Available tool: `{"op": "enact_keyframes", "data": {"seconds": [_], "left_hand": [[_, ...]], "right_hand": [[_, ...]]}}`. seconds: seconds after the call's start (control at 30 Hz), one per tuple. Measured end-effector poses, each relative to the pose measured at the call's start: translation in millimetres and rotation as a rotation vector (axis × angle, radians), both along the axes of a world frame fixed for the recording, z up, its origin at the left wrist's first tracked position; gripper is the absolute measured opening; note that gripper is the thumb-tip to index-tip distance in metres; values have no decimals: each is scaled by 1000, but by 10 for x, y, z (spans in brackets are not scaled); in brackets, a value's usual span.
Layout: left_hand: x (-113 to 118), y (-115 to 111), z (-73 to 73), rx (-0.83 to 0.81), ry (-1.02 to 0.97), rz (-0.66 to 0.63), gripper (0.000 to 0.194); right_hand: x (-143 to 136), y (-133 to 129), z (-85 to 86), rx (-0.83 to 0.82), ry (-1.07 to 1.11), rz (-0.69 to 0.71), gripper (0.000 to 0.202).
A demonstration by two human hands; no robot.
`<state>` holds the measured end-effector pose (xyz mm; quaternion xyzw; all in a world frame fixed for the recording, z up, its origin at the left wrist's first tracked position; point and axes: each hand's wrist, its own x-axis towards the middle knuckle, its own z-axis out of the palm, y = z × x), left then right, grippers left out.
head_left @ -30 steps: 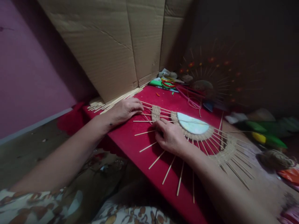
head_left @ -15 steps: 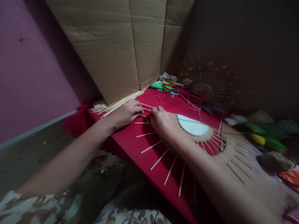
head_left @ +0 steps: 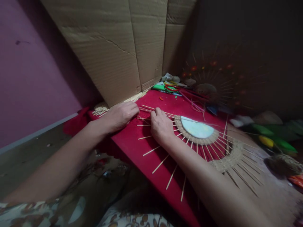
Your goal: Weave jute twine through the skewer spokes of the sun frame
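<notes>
A half-round woven piece lies on the red cloth, with a pale blue half-disc (head_left: pixel 197 127), a twine band (head_left: pixel 181 130) round it and thin wooden sticks (head_left: pixel 148 153) fanning outward. My right hand (head_left: pixel 162 124) rests over the fan's left end, fingers curled down round the sticks there; its fingertips are hidden. Just left of it is my left hand (head_left: pixel 126 114), closed with fingers bent, apparently on a thin strand of twine running towards my right hand. A second, outer woven band (head_left: pixel 230 159) crosses the sticks at the right, beyond my right forearm.
Loose sticks (head_left: pixel 100 110) lie along the foot of a cardboard sheet (head_left: pixel 113 47). Red-handled scissors (head_left: pixel 171 87) and packets sit at the back. A twine ball (head_left: pixel 281 164) is at the right. A flower-trimmed stick fan (head_left: pixel 205 90) stands in shadow behind.
My left hand has drawn back left, away from my right hand, widening the gap between them. My right hand has shifted slightly and the woven piece now shows more to the right.
</notes>
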<state>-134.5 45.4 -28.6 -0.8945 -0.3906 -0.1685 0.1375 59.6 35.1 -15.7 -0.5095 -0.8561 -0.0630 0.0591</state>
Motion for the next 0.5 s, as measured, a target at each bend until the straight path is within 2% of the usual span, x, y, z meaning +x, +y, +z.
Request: {"op": "enact_keyframes", "data": {"seconds": [0.17, 0.33, 0.43, 0.5], "left_hand": [[-80, -64, 13, -76, -40, 0, 27], [-116, -34, 22, -163, -77, 8, 24], [-83, 1, 52, -136, -31, 54, 20], [-31, 33, 85, -63, 18, 86, 18]], "right_hand": [[13, 1, 2, -17, 33, -12, 33], [35, 0, 6, -4, 52, -11, 31], [40, 0, 10, 1, 47, -9, 30], [44, 0, 9, 8, 43, 0, 29]]}}
